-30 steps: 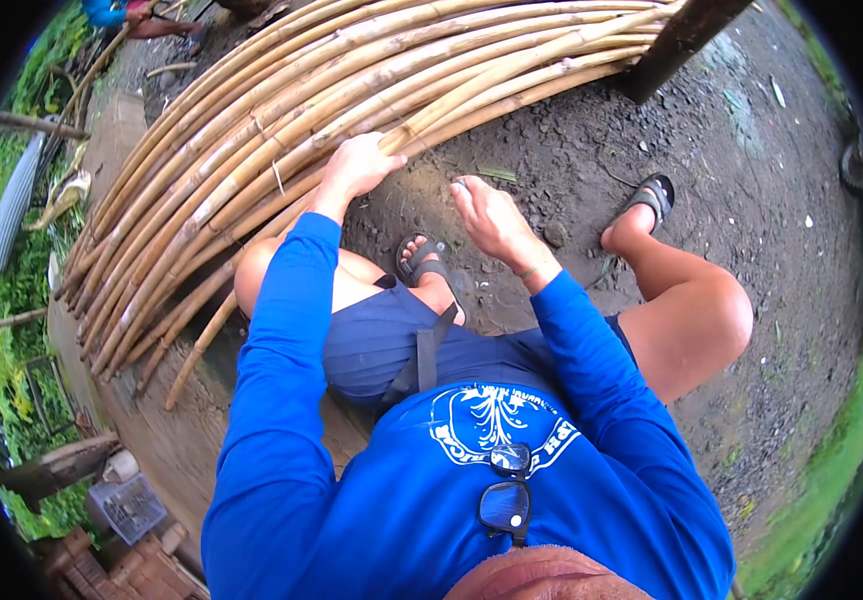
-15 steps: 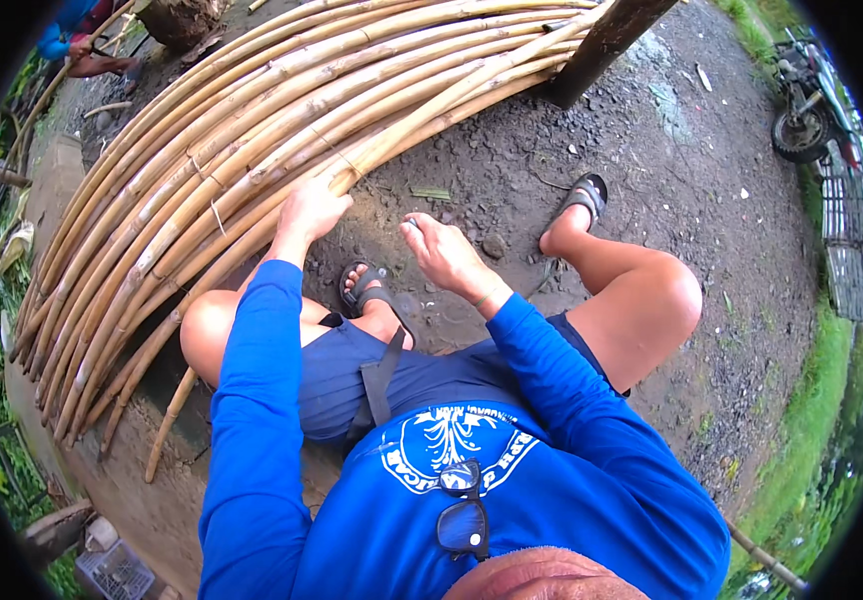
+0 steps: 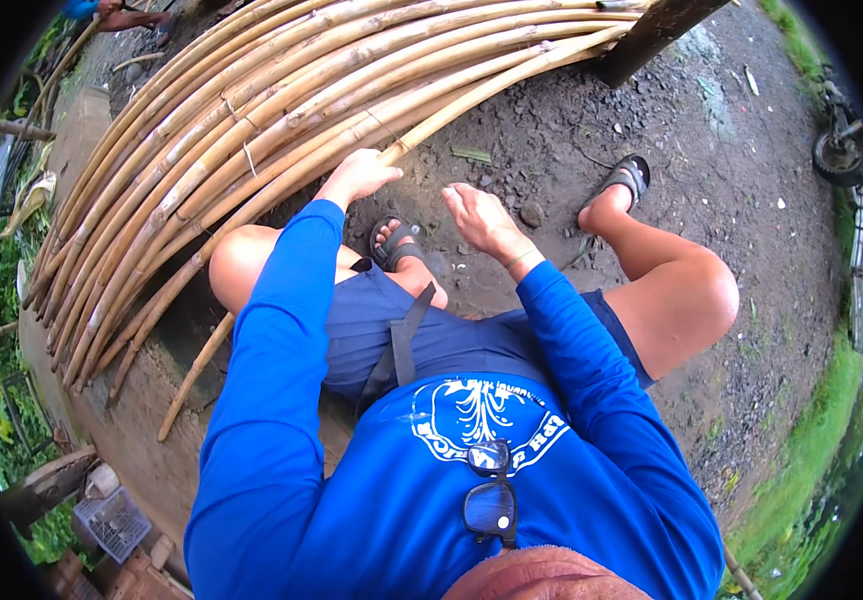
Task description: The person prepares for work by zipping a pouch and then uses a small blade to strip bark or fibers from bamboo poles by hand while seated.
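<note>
A large stack of long yellow-brown bamboo poles (image 3: 282, 110) curves across the upper left. My left hand (image 3: 362, 176) is closed on the nearest bamboo pole (image 3: 492, 98), which runs from the dark post down past my left arm and leg. To its right, above the dark ground, my right hand (image 3: 489, 222) is held apart from the poles. Its fingers are pressed together, and whatever they may hold cannot be made out. Thin ties (image 3: 249, 158) cross some of the poles.
A dark wooden post (image 3: 657, 40) stands at the poles' far end. My sandalled feet rest on gravelly dirt (image 3: 552, 140) between my spread knees. At the far right is a motorbike wheel (image 3: 840, 155). A plastic crate (image 3: 114, 522) sits lower left. A person's arm shows at the upper left.
The whole view has shifted, so the scene sits farther right and slightly higher. My left hand stays on the pole. My right hand has turned a little, its fingers pointing more upward.
</note>
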Action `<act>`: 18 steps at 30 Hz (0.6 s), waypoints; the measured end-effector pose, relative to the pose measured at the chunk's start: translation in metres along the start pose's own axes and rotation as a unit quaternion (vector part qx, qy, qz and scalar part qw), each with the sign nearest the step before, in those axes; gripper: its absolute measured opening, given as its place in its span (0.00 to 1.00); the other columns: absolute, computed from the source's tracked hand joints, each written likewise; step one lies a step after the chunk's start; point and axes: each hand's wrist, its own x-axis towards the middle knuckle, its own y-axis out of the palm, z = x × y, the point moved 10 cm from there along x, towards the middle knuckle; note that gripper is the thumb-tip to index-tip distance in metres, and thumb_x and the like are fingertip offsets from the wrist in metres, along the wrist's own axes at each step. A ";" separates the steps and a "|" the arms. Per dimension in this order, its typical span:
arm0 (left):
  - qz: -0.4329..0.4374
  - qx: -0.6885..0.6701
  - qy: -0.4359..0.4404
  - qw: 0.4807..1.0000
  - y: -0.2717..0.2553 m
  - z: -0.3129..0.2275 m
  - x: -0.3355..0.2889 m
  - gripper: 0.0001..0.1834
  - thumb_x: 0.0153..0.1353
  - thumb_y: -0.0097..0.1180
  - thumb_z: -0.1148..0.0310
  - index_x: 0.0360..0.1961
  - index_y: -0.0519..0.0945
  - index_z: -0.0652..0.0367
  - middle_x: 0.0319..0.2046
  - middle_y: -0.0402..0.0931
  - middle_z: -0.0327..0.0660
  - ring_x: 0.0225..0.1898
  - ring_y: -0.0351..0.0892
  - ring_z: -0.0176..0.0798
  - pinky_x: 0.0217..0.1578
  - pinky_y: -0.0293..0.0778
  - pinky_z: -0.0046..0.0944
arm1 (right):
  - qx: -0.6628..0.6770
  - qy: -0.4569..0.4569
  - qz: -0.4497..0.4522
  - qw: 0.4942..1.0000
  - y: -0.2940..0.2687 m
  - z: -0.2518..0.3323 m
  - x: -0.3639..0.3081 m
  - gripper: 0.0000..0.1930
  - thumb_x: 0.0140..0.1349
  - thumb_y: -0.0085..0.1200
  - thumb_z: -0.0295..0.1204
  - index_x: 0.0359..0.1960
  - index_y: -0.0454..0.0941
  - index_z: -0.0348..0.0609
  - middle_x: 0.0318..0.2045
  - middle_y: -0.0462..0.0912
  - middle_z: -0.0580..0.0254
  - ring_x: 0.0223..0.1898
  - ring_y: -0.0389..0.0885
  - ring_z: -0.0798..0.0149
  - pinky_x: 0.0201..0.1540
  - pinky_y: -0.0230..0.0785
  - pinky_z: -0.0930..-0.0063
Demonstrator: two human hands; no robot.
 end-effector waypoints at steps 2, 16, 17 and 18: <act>0.043 -0.028 -0.005 0.999 0.003 -0.005 -0.001 0.33 0.58 0.70 0.45 0.48 0.87 0.68 0.51 0.86 0.62 0.56 0.86 0.59 0.57 0.78 0.53 | -0.011 0.002 -0.010 1.000 0.003 -0.006 0.000 0.22 0.81 0.45 0.46 0.53 0.80 0.38 0.45 0.86 0.28 0.51 0.84 0.27 0.55 0.76 0.36; -0.229 0.148 0.075 0.959 -0.213 -0.022 0.017 0.41 0.60 0.70 0.39 0.60 0.83 0.67 0.55 0.85 0.62 0.59 0.84 0.64 0.61 0.78 0.55 | 0.037 -0.124 -0.095 0.987 -0.039 0.112 0.124 0.23 0.82 0.45 0.45 0.47 0.82 0.34 0.41 0.85 0.27 0.49 0.83 0.27 0.52 0.75 0.37; -0.240 0.156 0.063 0.956 -0.212 -0.016 0.020 0.41 0.61 0.69 0.38 0.60 0.83 0.65 0.54 0.85 0.61 0.59 0.84 0.64 0.61 0.78 0.56 | 0.027 -0.147 -0.104 0.983 -0.034 0.113 0.130 0.23 0.82 0.45 0.45 0.47 0.81 0.34 0.41 0.85 0.27 0.49 0.83 0.26 0.52 0.75 0.37; -0.251 0.163 0.047 0.953 -0.209 -0.004 0.022 0.40 0.61 0.68 0.37 0.60 0.84 0.63 0.54 0.86 0.61 0.58 0.84 0.63 0.61 0.78 0.57 | 0.018 -0.170 -0.109 0.979 -0.023 0.111 0.135 0.23 0.82 0.45 0.45 0.47 0.81 0.34 0.41 0.85 0.27 0.48 0.83 0.26 0.52 0.75 0.37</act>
